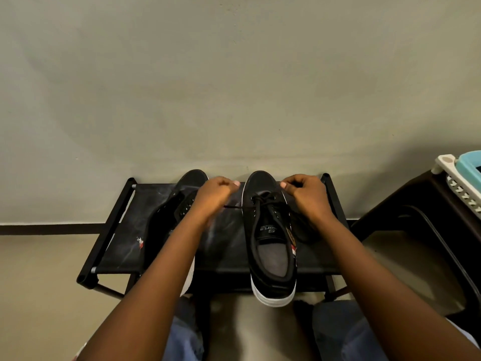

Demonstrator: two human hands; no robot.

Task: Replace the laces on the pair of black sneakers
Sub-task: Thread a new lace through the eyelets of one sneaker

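A: How far along are the 2 black sneakers?

B: By my reading, early to midway. The right sneaker point(270, 238) lies on the right half of the small fabric-topped rack point(226, 256), toe toward the wall edge, heel hanging over the near edge. A black lace point(263, 201) crosses its front eyelets only; the eyelets nearer the tongue look bare.

A: And the hands?

B: Both are clenched up by the toe. The left hand point(216, 194) pinches one lace end, which runs taut from the shoe's left side to the fist. The right hand point(304, 194) is curled round the other end; slack lace loops down beside the shoe's right flank.

A: The other shoe?

B: The left sneaker point(179, 204) lies on the left half of the rack, partly hidden under the forearm. Its eyelets show as bare dots, so it seems unlaced.

A: So what's left?

B: Probably finishing the upper rows on the right sneaker, then lacing the left one fully. I cannot tell whether this lace is the new one.
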